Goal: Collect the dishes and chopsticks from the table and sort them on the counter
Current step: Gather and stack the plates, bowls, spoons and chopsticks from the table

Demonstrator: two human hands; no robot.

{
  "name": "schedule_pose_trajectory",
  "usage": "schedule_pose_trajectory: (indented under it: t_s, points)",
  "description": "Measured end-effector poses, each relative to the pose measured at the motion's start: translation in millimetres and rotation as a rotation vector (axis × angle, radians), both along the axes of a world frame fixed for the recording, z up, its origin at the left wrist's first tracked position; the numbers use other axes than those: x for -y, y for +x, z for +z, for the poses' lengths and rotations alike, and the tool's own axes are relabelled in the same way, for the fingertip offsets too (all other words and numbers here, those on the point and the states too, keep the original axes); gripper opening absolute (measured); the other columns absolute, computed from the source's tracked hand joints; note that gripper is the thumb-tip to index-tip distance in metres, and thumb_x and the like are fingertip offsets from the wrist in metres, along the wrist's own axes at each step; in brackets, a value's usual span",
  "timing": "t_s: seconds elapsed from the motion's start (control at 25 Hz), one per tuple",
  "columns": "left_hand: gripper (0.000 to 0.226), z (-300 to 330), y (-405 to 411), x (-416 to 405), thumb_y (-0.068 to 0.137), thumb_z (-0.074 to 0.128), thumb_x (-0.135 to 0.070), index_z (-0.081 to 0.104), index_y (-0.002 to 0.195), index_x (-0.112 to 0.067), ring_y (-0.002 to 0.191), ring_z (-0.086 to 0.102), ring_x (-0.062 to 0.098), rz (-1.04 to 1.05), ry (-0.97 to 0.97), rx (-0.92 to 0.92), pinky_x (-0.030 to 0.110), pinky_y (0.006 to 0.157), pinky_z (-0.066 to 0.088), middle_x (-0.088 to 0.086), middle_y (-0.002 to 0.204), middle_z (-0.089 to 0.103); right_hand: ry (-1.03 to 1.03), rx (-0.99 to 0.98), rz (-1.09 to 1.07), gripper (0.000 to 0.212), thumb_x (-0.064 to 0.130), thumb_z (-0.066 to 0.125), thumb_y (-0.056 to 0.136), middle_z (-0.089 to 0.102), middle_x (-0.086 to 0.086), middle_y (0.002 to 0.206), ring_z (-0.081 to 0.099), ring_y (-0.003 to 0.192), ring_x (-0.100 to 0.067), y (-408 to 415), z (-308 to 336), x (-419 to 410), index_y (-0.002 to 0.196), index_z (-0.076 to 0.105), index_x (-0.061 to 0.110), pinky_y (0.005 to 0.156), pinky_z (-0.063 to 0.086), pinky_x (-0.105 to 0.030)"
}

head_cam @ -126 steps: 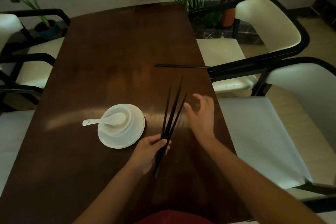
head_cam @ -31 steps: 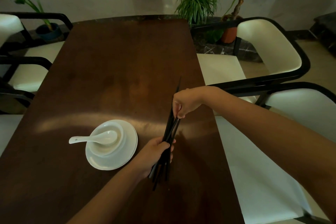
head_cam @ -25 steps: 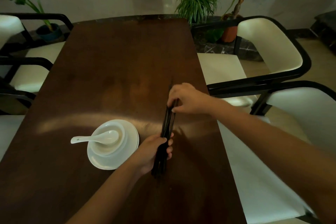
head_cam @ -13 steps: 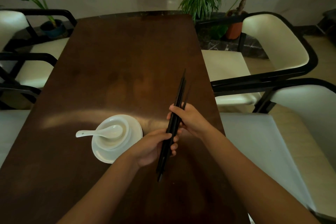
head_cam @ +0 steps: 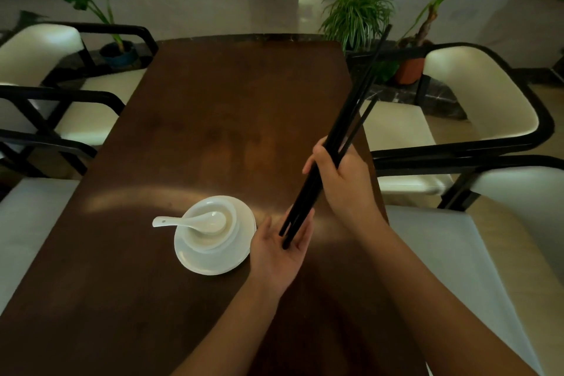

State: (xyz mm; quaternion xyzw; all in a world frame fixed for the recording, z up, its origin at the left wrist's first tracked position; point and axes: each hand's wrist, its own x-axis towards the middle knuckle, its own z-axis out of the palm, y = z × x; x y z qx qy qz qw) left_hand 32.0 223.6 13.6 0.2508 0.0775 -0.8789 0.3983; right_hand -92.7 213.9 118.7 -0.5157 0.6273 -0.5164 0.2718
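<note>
The right hand (head_cam: 345, 183) is gripping a bundle of chopsticks (head_cam: 332, 143) above the counter (head_cam: 213, 107) — the left hand (head_cam: 279, 250) is lying open, palm up, under their lower ends, beside the bowl (head_cam: 213, 227) — spoon (head_cam: 189, 221) inside.

The tabletop (head_cam: 213, 119) looks like dark brown wood, smooth and polished, with a soft band of reflected light across it. The bowl (head_cam: 213, 232), spoon (head_cam: 189, 220) and plate (head_cam: 213, 259) look like glossy white ceramic. The chopsticks (head_cam: 341, 131) are black, smooth and faintly shiny. The chairs (head_cam: 488, 107) have cream, leather-like padding on black frames.
</note>
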Motion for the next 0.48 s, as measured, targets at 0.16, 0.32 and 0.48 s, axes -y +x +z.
schedule_pose_trajectory:
  t_s: [0.16, 0.32, 0.48]
  points:
    - [0.044, 6.2, -2.5, 7.8, 0.097, 0.038, -0.028, 0.054, 0.123, 0.004, 0.102, 0.066, 0.033, 0.067, 0.068, 0.082, 0.044, 0.088, 0.052, 0.025, 0.121, 0.061, 0.048, 0.052, 0.072, 0.015, 0.02, 0.05, 0.093, 0.066, 0.01, 0.072, 0.063, 0.075, 0.006, 5.6, 2.6, -4.9, 0.085, 0.052, 0.033, 0.067, 0.049, -0.005]
    - [0.033, 9.2, -6.2, 9.5, 0.093, 0.046, -0.011, 0.055, 0.12, 0.005, 0.086, 0.071, 0.032, 0.103, 0.101, 0.097, 0.042, 0.081, 0.056, 0.025, 0.098, 0.07, 0.021, -0.041, 0.122, 0.013, 0.027, 0.052, 0.09, 0.063, 0.013, 0.079, 0.059, 0.079, 0.008, 11.5, 14.5, -8.9, 0.08, 0.055, 0.035, 0.069, 0.046, -0.003]
    - [0.032, 9.1, -5.0, 6.9, 0.093, 0.039, -0.009, 0.055, 0.115, 0.008, 0.088, 0.07, 0.036, 0.09, 0.132, 0.026, 0.044, 0.078, 0.056, 0.028, 0.096, 0.07, -0.045, -0.03, 0.156, 0.012, 0.028, 0.051, 0.09, 0.056, 0.015, 0.082, 0.055, 0.078, 0.009, 16.5, 29.2, -11.0, 0.083, 0.052, 0.037, 0.066, 0.043, -0.001]
